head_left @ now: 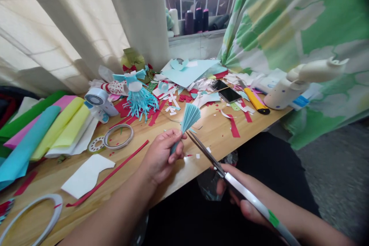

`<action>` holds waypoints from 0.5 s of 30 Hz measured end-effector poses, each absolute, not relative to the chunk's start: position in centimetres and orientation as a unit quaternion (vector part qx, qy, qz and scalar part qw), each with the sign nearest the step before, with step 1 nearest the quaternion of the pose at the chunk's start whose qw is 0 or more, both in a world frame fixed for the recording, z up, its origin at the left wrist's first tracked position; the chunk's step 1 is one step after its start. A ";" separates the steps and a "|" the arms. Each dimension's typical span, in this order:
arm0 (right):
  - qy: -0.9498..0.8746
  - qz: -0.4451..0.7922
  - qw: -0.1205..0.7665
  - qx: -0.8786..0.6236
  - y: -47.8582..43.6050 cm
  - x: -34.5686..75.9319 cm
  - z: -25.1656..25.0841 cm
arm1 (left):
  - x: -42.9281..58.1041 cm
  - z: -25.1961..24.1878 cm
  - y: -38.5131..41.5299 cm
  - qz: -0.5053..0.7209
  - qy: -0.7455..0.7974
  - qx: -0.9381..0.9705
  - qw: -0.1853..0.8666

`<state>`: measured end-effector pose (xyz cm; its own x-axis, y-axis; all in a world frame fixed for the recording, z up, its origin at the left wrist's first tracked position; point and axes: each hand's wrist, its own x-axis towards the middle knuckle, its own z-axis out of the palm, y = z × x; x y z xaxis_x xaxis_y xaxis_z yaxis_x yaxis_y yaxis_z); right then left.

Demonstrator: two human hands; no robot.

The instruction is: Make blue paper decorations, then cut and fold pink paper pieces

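Pinched in my left hand (165,153) is a folded light-blue paper fan (190,117), its pleats spread out at the top. My right hand (242,196) grips a pair of long scissors (206,152) with a white handle that carries a green mark. The blade tips point at the lower part of the fan, close to my left fingertips; whether they touch the paper I cannot tell. Behind the fan stands a light-blue fringed paper figure (141,98) on the wooden table (161,196).
Coloured paper rolls (54,127), tape rolls (118,137), a white paper piece (88,175) and a red strip (115,169) lie leftward. Paper scraps, a phone (230,93), a yellow cutter (255,100) and a cream device (285,88) are at the back right.
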<state>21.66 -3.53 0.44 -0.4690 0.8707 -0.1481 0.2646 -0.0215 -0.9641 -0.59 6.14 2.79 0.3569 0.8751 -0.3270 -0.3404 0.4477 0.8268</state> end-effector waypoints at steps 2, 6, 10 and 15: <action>-0.648 0.577 0.254 -0.428 -3.2 21.7 0.9 | -0.5 2.6 6.1 0.395 0.403 0.353 0.746; -0.663 0.562 0.223 -0.442 -2.7 21.6 1.9 | -0.3 2.5 5.8 0.383 0.422 0.394 0.721; -0.678 0.530 0.229 -0.454 -2.5 21.4 2.4 | 0.0 2.5 5.5 0.354 0.426 0.430 0.713; -0.682 0.524 0.221 -0.460 -2.4 21.3 2.7 | 0.0 2.3 5.3 0.336 0.421 0.454 0.710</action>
